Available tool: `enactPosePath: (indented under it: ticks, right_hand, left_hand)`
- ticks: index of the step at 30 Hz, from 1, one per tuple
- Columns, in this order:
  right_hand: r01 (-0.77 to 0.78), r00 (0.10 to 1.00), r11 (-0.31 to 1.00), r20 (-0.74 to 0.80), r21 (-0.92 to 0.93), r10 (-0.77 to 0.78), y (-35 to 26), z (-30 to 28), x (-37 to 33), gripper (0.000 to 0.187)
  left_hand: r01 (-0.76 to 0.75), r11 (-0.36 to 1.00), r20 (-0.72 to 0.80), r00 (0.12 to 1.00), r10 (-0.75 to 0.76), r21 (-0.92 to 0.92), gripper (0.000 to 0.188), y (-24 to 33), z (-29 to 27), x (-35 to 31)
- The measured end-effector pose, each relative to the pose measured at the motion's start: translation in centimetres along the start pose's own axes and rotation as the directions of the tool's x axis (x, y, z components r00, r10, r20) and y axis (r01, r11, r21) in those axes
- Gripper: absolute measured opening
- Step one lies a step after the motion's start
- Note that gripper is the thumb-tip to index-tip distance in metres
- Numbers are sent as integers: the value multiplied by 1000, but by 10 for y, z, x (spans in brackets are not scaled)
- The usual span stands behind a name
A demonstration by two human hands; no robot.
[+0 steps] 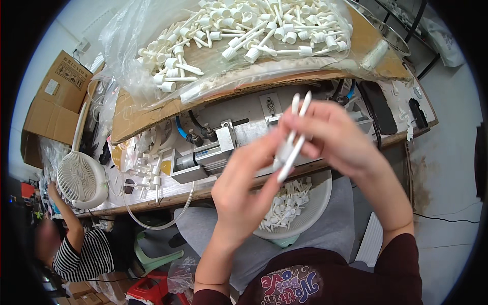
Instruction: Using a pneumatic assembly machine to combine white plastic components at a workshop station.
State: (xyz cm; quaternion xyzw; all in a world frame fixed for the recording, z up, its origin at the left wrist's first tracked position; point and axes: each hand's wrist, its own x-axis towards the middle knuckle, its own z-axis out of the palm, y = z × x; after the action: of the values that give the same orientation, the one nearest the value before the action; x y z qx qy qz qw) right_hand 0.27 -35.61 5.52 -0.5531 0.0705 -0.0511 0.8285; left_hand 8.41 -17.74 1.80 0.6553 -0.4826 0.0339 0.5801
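Above the bench edge, in front of the metal fixture, I have both hands raised and close together. Right hand: thumb and fingers clamped on two white sticks, held side by side and tilted, upper tips projecting clear of the fingers. Left hand: thumb and fingers curled about the lower end of the same pair; blurred there, so I cannot tell whether they press on it. Below the hands, partly covered by the left one, I note a white basket holding many small white pieces. Far side of bench: cardboard bearing clear plastic with a heap of capped sticks. Right of the fixture I log a dark phone; left end, a white fan. Beyond the fan, lower left, a co-worker in a striped top, one arm raised.
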Motion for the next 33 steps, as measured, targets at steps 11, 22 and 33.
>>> enactPosePath:
  ticks: [11, 22, 33]
  right_hand:
    - [-85, 990, 955, -83, 284, 113, 25, 4, -23, 24]
    - [29, 973, 955, -227, 296, 40, 41, -12, -50, 18]
    - [34, 956, 986, -294, 164, 16, 45, -11, -53, 14]
  left_hand:
    - [111, 993, 98, 990, -106, -42, 45, 18, -1, -10]
    - [-18, 914, 158, 986, -51, 404, 31, -5, 9, -25]
    - [-114, 813, 267, 962, -52, 570, 28, -18, 14, -17]
